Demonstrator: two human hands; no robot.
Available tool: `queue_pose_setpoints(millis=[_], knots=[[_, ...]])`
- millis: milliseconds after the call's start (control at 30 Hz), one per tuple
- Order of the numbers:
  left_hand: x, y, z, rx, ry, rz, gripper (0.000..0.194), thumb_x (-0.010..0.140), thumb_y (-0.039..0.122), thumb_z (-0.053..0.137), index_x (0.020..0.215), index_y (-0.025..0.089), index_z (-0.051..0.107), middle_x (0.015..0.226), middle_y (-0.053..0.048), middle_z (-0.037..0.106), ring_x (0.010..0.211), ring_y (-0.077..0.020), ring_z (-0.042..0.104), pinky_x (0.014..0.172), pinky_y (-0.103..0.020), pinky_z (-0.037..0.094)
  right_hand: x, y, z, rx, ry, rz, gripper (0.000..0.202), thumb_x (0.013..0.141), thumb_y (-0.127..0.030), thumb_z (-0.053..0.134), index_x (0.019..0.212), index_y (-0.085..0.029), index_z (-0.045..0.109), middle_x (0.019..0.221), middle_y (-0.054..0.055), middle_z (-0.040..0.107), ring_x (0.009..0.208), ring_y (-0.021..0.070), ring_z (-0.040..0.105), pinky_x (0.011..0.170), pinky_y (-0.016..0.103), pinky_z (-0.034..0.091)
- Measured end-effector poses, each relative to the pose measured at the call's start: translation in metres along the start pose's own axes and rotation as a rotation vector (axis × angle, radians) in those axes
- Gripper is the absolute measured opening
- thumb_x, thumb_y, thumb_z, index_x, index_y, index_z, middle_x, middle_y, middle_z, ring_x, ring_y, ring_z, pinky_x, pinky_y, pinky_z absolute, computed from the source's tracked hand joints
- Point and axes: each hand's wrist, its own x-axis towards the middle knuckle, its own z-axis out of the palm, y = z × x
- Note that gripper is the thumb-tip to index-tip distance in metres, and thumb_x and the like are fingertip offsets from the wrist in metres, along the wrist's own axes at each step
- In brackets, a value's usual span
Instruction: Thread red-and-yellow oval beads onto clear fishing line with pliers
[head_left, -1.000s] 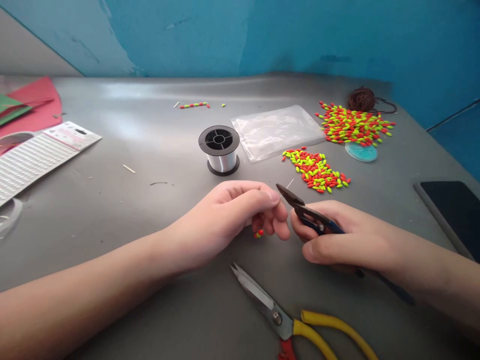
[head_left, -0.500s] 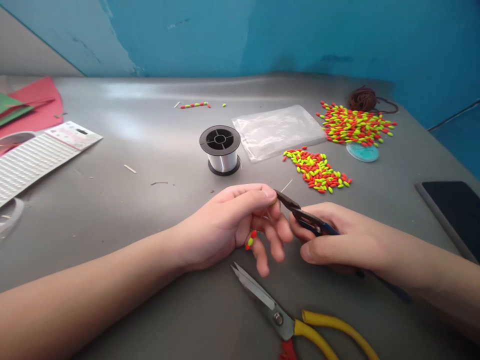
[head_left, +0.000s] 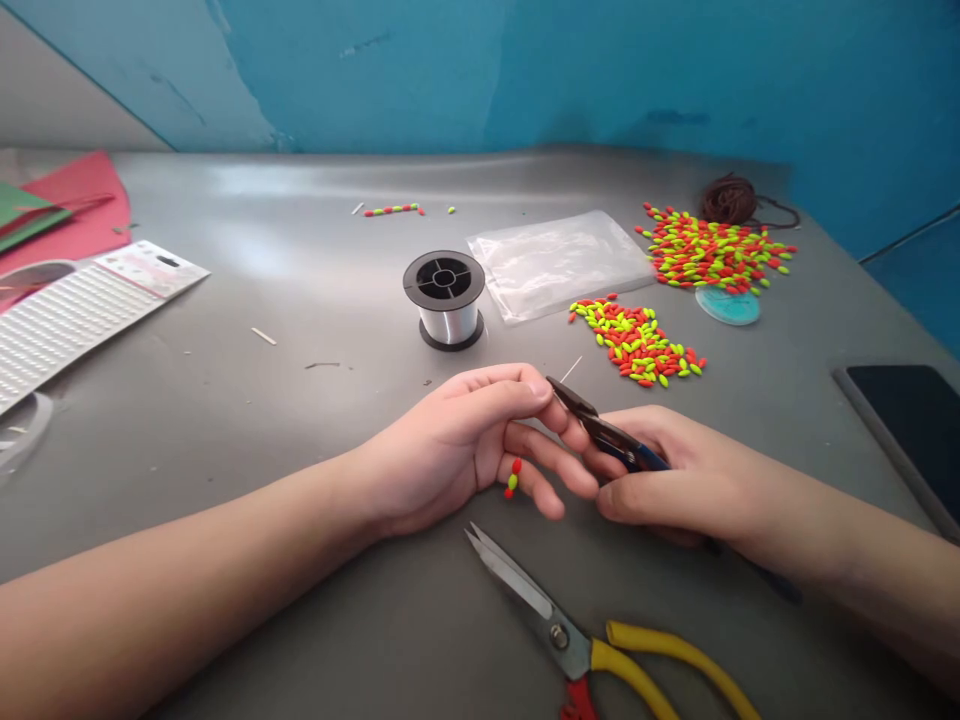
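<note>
My left hand [head_left: 480, 430] pinches a thin clear line [head_left: 572, 368] between thumb and index finger; the pinched part is hidden. Its other fingers are loosely curled. Below them hangs a short row of red and yellow-green beads [head_left: 513, 481], seemingly on the same line. In my right hand [head_left: 675, 475] is a pair of dark pliers [head_left: 600, 425] with blue on the handles. The plier tips meet the line right at my left fingertips. Yellow-handled scissors [head_left: 559, 636] lie on the table, slightly open, just below both hands.
Beyond my hands stands a spool of clear line [head_left: 448, 325]. Behind it lies a clear plastic bag [head_left: 562, 265]. Two bead piles [head_left: 637, 345] spread to the right, near brown cord [head_left: 727, 200] and a phone [head_left: 900, 420]. A card of white beads [head_left: 97, 300] lies left.
My right hand and the pliers have shifted slightly left. The lower fingers of my left hand have moved up and right, and the hanging beads have swung a little right.
</note>
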Motion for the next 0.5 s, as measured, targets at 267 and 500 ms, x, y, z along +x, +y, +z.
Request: queue_pose_setpoints(millis=[267, 500], knots=[[0.0002, -0.002, 0.0037, 0.006, 0.036, 0.016, 0.025, 0.104, 0.028, 0.059, 0.086, 0.012, 0.067, 0.095, -0.01, 0.076, 0.091, -0.0236, 0.083, 0.083, -0.031, 0.066, 0.0004, 0.0028, 0.0023, 0.049, -0.01, -0.041, 0.012, 0.077, -0.02, 0.069, 0.082, -0.02, 0.058, 0.059, -0.01, 0.035, 0.048, 0.0058, 0.027, 0.043, 0.022, 0.019], [0.0, 0.0001, 0.0074, 0.002, 0.058, 0.016, 0.027, 0.103, 0.027, 0.059, 0.079, 0.014, 0.063, 0.101, -0.01, 0.078, 0.098, -0.0255, 0.082, 0.09, -0.034, 0.065, 0.0016, 0.0037, 0.0023, 0.005, 0.039, 0.002, 0.013, 0.077, -0.024, 0.066, 0.089, -0.019, 0.064, 0.051, -0.01, 0.037, 0.043, 0.0074, 0.029, 0.041, 0.023, 0.019]])
